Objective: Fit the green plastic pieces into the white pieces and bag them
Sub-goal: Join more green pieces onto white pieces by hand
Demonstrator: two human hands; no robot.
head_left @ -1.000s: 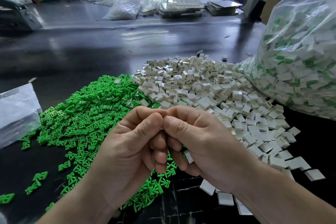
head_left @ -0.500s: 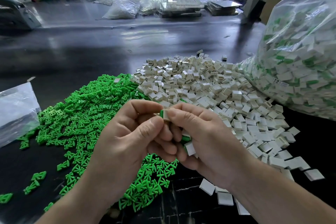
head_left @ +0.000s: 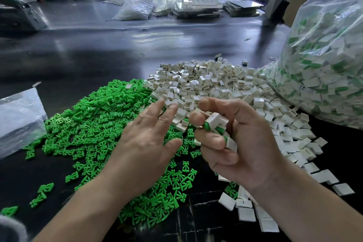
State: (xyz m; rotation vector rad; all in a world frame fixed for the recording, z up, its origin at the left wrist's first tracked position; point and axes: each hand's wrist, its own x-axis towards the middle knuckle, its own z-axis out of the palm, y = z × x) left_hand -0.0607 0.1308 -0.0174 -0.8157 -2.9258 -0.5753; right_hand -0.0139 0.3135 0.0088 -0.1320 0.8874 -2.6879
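Several small white square plastic housings with green inserts (head_left: 215, 122) are clamped in the curled right hand (head_left: 245, 143), near centre. The left hand (head_left: 145, 143) is held spread and empty over the pile of green forked plastic clips (head_left: 92, 124). The parts are judged light, rigid and slick, best pinched on the flat faces. The heap of loose white housings (head_left: 216, 84) lies far right, against the clear plastic bag (head_left: 324, 55).

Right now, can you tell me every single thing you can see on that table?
green pieces: many, green, heap left of centre
white pieces: many, white, heap right of the green one
fitted pieces: a few, white with green, in the right hand
big bag: one, clear, far right, full of white-and-green pieces
small bag: one, clear, left edge
far bag: one, clear, back of table
table: one, dark, shiny, under everything
left hand: one, fingers spread over the heaps
right hand: one, curled round the fitted pieces
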